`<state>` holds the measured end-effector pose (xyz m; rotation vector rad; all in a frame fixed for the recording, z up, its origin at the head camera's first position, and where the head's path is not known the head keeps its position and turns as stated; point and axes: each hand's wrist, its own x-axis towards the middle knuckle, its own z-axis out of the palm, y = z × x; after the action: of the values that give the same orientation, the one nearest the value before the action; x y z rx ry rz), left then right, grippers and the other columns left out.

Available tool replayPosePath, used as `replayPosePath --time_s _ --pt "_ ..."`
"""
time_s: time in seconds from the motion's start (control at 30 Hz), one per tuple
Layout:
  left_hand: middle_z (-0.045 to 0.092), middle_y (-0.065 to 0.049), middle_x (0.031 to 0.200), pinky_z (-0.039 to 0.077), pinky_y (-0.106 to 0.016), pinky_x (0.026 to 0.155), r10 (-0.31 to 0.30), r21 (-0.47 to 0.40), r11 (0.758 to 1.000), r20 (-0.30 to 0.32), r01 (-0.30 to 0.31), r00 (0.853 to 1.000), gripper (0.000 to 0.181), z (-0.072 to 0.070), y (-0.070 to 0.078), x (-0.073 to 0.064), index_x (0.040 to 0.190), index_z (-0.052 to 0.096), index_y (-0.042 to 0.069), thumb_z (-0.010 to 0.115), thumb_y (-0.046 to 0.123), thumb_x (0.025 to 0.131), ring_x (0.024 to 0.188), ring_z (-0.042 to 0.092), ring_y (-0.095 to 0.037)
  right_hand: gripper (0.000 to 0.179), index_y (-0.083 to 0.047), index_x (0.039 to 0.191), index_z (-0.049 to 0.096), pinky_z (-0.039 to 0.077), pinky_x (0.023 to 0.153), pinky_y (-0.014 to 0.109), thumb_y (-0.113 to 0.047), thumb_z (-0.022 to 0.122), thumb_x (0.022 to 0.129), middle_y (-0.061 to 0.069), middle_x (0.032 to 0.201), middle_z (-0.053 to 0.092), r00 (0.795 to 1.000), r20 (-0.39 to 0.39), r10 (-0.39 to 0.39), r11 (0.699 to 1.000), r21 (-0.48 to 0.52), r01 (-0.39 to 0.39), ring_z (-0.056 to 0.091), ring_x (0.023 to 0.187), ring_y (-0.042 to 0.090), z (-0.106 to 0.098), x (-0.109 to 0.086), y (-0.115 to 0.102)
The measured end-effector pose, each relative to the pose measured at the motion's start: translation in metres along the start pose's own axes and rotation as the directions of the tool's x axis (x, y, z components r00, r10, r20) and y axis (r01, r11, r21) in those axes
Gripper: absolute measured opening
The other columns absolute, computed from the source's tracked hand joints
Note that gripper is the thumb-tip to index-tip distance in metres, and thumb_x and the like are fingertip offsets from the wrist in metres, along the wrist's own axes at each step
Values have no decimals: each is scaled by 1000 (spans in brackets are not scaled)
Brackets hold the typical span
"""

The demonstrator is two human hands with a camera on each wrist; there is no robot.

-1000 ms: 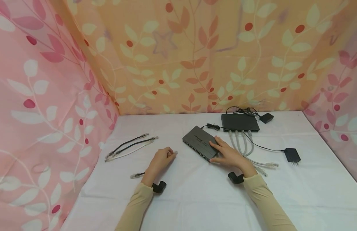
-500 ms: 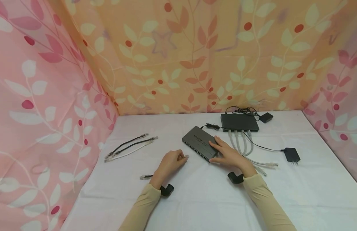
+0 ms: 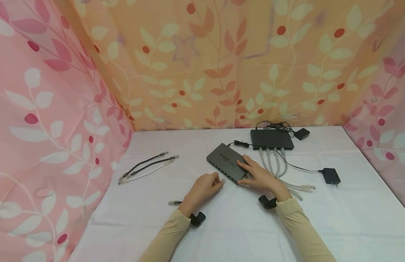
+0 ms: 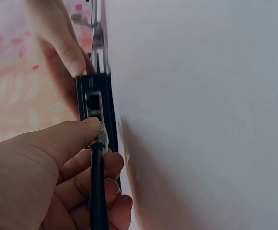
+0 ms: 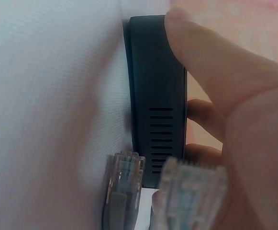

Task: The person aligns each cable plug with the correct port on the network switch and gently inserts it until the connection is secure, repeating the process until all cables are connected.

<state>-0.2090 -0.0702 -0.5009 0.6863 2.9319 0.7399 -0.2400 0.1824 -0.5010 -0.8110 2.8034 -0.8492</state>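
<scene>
One NETGEAR switch [image 3: 224,160] lies on white cloth [image 3: 228,233] in the head view, probably steadied by the resting, spread-fingered right hand [image 3: 256,178]. Left wrist: the left hand [image 4: 38,165] pinches a clear RJ45 plug [image 4: 103,140], likely for control; its thumb hides any contact. Right wrist: a blurred connector [image 5: 191,196] is cut off.

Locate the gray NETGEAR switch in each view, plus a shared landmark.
Head: gray NETGEAR switch just right of center, flat on the table, in front of the black box.
Left wrist: left of center, port side toward the camera, partly behind the left hand.
Right wrist: upper middle, vented side toward the camera.
Shared landmark: right hand touching the switch; upper left in left wrist, right side in right wrist.
</scene>
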Motion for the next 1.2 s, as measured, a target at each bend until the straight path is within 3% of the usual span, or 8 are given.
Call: replayPosePath --time_s 0.5,1.2 --pt "45 12 54 31 -16 45 71 32 997 -32 -70 997 18 14 16 7 87 58 15 60 33 90 46 37 -1 82 -13 144 35 27 103 58 -47 70 78 19 153 13 1000 -7 -9 1000 5 9 14 140 37 1 -1 -1" --pt "48 10 55 30 -15 44 65 77 995 -126 -56 990 18 23 28 12 82 57 13 64 28 88 46 38 -2 82 -14 144 34 29 102 59 -49 68 79 19 153 14 1000 -3 -15 1000 -3 15 14 140 37 -2 -1 0"
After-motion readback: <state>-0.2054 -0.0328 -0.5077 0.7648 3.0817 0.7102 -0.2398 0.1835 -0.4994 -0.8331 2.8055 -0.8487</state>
